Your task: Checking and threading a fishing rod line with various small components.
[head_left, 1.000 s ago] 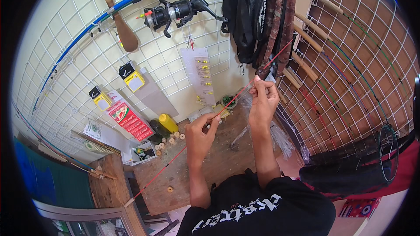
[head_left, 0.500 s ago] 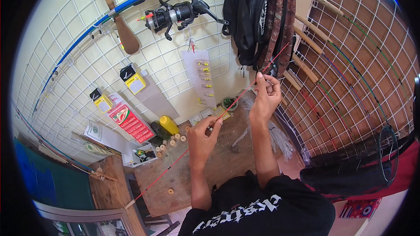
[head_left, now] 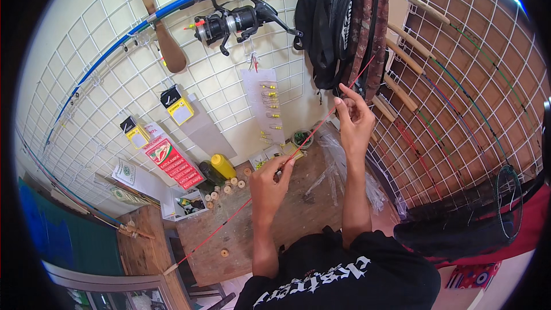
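A thin red fishing rod [head_left: 218, 228] slants across the view, from a pale handle end at lower left up to its tip at upper right. My left hand [head_left: 271, 189] closes around it near the middle, thumb and forefinger pinched on the shaft. Farther up, my right hand [head_left: 357, 120] has the rod between thumb and forefinger. That forefinger is stretched upward, its tip apart from the thumb tip, and the other fingers are curled. Part of the shaft is hidden behind both hands.
Below the hands is a wooden table [head_left: 229, 252] with several cork rings [head_left: 224, 252], a yellow bottle [head_left: 223, 166] and clear plastic bags [head_left: 367, 186]. A fishing reel [head_left: 238, 23] hangs ahead on a white wire grid, beside black bags [head_left: 321, 28]. More rods hang on the right.
My right forefinger has stretched upward and parted from the thumb, and that hand has shifted slightly right. My left hand still grips the rod, turned a little.
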The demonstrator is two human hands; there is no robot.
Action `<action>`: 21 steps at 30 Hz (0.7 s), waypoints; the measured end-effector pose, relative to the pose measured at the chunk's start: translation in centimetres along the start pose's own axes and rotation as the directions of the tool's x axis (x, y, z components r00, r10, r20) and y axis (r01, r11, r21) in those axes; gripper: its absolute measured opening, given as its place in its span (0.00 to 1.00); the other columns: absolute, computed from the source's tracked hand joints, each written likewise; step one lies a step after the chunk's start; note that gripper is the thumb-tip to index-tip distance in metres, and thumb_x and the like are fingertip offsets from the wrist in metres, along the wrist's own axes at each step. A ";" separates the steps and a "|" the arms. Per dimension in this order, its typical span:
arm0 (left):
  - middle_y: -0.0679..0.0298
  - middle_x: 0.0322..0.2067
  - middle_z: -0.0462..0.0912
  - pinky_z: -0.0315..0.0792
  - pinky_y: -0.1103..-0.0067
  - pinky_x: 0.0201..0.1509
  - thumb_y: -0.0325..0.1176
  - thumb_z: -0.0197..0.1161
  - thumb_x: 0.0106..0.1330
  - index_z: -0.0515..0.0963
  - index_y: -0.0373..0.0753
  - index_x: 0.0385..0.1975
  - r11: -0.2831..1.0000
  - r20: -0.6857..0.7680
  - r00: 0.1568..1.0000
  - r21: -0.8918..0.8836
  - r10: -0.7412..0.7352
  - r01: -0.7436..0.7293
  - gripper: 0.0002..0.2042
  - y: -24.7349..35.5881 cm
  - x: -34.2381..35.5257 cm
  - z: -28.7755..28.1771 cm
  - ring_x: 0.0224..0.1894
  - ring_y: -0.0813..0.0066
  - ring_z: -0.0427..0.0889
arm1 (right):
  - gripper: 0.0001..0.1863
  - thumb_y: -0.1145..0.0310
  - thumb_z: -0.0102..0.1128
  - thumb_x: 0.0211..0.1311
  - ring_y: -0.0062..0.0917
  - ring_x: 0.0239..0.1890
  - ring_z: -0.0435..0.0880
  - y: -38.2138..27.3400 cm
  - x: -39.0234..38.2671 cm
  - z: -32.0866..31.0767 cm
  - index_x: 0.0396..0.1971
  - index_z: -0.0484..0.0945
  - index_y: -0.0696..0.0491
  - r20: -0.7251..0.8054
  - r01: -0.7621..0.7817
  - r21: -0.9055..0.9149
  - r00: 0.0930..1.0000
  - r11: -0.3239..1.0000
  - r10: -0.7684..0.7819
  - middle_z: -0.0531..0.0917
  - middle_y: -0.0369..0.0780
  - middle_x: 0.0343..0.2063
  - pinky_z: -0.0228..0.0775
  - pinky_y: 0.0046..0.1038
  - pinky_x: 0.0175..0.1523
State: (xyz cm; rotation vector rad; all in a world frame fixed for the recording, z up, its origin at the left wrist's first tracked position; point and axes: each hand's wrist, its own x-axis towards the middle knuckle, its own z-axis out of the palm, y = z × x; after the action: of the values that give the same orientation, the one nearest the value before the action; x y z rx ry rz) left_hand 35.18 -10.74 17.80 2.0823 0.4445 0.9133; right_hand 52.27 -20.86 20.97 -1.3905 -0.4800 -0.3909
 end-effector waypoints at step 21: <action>0.62 0.26 0.83 0.70 0.81 0.24 0.30 0.64 0.60 0.82 0.37 0.32 0.991 -0.135 0.982 0.048 0.131 -0.125 0.05 -0.4 -0.4 0.5 0.23 0.75 0.81 | 0.14 0.71 0.66 0.56 0.12 0.24 0.73 0.5 0.5 -0.9 0.41 0.78 0.61 0.080 -0.233 0.169 0.972 0.958 0.223 0.80 0.32 0.23 0.64 0.16 0.30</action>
State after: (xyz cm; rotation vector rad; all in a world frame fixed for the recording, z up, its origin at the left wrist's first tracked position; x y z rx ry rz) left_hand 35.29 -10.97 17.10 2.1100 0.4067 1.1380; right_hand 53.08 -21.69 20.72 -1.2697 -0.3878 -0.1154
